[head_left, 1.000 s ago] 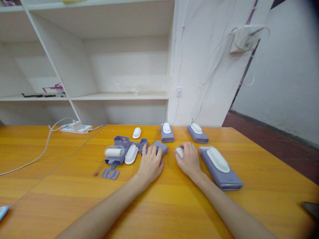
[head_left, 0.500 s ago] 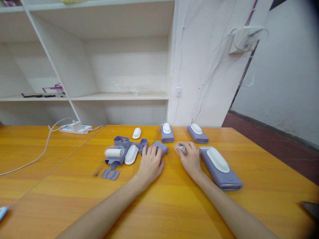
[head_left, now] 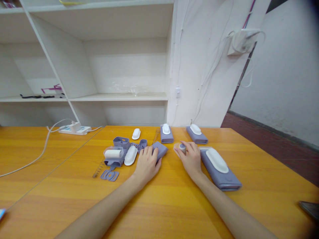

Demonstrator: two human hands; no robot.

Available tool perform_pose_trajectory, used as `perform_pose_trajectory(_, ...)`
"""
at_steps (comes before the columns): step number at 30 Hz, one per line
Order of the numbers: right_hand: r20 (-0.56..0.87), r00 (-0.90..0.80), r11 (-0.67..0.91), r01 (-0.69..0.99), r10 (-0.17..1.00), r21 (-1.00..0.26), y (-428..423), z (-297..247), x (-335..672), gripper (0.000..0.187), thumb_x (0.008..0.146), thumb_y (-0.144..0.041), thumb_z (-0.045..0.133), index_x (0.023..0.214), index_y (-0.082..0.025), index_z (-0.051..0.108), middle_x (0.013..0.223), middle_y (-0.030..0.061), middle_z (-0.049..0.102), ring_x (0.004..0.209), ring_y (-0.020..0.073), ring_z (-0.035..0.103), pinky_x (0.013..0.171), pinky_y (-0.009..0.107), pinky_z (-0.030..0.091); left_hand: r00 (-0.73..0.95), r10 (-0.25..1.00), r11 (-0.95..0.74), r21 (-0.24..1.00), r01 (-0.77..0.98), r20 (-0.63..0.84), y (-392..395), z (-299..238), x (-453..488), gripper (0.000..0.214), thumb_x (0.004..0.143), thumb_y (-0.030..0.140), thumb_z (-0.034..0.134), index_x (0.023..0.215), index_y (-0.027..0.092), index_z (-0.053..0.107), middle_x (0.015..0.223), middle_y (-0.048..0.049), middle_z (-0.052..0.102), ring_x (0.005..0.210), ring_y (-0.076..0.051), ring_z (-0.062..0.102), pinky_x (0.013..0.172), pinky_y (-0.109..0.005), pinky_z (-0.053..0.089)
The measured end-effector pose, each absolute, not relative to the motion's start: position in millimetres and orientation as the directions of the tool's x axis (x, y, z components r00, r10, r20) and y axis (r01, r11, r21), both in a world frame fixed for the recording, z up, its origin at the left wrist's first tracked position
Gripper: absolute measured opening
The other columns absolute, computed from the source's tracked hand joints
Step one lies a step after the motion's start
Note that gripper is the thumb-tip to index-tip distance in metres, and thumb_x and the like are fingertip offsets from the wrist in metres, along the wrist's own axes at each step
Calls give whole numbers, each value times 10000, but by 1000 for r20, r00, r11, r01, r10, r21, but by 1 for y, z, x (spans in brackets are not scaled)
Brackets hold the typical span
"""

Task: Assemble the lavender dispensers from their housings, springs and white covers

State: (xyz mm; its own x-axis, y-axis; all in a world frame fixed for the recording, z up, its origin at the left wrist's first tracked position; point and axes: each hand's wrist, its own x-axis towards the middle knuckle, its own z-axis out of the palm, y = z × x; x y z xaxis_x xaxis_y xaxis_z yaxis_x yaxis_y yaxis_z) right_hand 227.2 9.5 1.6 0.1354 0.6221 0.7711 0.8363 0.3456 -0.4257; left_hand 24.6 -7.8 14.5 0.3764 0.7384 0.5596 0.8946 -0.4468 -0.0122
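Observation:
My left hand (head_left: 147, 162) lies over a purple-grey case part (head_left: 161, 150), fingers stretched forward, thumb by its near edge. Beside its fingertips stands a small purple-grey box (head_left: 143, 145). My right hand (head_left: 190, 156) is closed round a small pale cylinder with a grey end (head_left: 182, 148); something clear shows at its fingertips. Left of my left hand are a white oval cover (head_left: 131, 155), a white roll in a clear shell (head_left: 113, 153), an open purple-grey box (head_left: 121, 141), a flat purple-grey cut-out piece (head_left: 109, 175) and a coil spring (head_left: 98, 168).
Purple-grey cases with white oval tops stand near my right wrist (head_left: 220, 169), at the back right (head_left: 196, 133) and at the back middle (head_left: 166, 133). A small white oval piece (head_left: 136, 133) lies at the back. A power strip (head_left: 75, 128) sits at the left before white shelves (head_left: 119, 96).
My left hand has slid slightly left across the case part, its fingers closer together. In my right hand the cylinder has turned, so its grey end shows more. The other parts stay put.

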Motion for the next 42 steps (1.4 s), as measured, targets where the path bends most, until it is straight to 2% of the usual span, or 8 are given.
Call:
perform_pose_trajectory(6, 799, 115, 447, 777, 591, -443, -1, 7, 225, 324, 884, -315, 446, 1162, -179, 543, 998, 95, 569, 937, 206, 535, 834, 350, 414, 345, 755, -426, 16, 905, 558, -6, 11, 20, 368, 818, 393, 469, 1105, 162, 483, 1140, -143, 496, 1030, -284, 463, 849, -423, 358)
perform_pose_trajectory(11, 704, 77, 542, 580, 707, -608, -14, 5, 207, 309, 877, -335, 460, 1151, -220, 545, 1024, 75, 577, 864, 172, 572, 663, 267, 488, 484, 706, -593, 57, 804, 518, -8, 20, 11, 416, 780, 403, 522, 1142, 203, 478, 1134, -102, 517, 1030, -260, 474, 868, -401, 357)
perform_pose_trajectory(16, 652, 23, 522, 577, 758, -628, -14, -2, 192, 231, 834, -346, 534, 998, -226, 645, 990, 66, 618, 968, 214, 549, 883, 375, 437, 486, 696, -627, 118, 770, 528, -7, 23, 10, 461, 746, 430, 554, 1142, 206, 483, 1088, -95, 531, 1000, -255, 487, 854, -397, 374)
perform_pose_trajectory(20, 641, 27, 490, 621, 767, -613, -9, -6, 193, 289, 796, -329, 581, 1054, -212, 639, 1043, 83, 604, 1025, 233, 520, 934, 405, 401, 419, 730, -578, 159, 801, 540, -7, 18, 14, 544, 706, 509, 590, 1144, 204, 484, 1086, -102, 528, 988, -263, 493, 840, -405, 390)
perform_pose_trajectory(23, 641, 36, 472, 646, 767, -601, -7, -8, 194, 346, 784, -286, 573, 1118, -198, 603, 1109, 95, 570, 1069, 241, 494, 960, 420, 377, 418, 731, -577, 163, 800, 539, -6, 16, 13, 539, 724, 486, 589, 1172, 208, 473, 1114, -106, 527, 1007, -263, 492, 855, -413, 395)
perform_pose_trajectory(27, 611, 141, 405, 631, 779, -662, -5, -6, 198, 348, 819, -293, 503, 1140, -184, 578, 1125, 115, 557, 1054, 248, 509, 922, 425, 403, 510, 675, -674, 166, 720, 533, 0, 18, 2, 546, 712, 468, 619, 1180, 223, 481, 1156, -100, 535, 1038, -250, 497, 892, -408, 403)
perform_pose_trajectory(33, 526, 310, 306, 543, 792, -782, 3, -8, 207, 363, 828, -354, 471, 1105, -145, 577, 1025, 136, 592, 851, 228, 587, 762, 374, 481, 638, 569, -799, 167, 578, 518, 6, 21, -13, 558, 720, 476, 612, 1197, 219, 481, 1232, -99, 526, 1100, -233, 491, 959, -409, 377)
perform_pose_trajectory(42, 536, 207, 386, 492, 819, -780, 5, -12, 202, 324, 794, -385, 522, 1016, -170, 621, 1037, 112, 628, 944, 242, 585, 837, 413, 462, 647, 545, -802, 109, 587, 534, 3, 22, -11, 545, 710, 434, 633, 1189, 221, 484, 1276, -112, 485, 1141, -251, 464, 959, -435, 377)
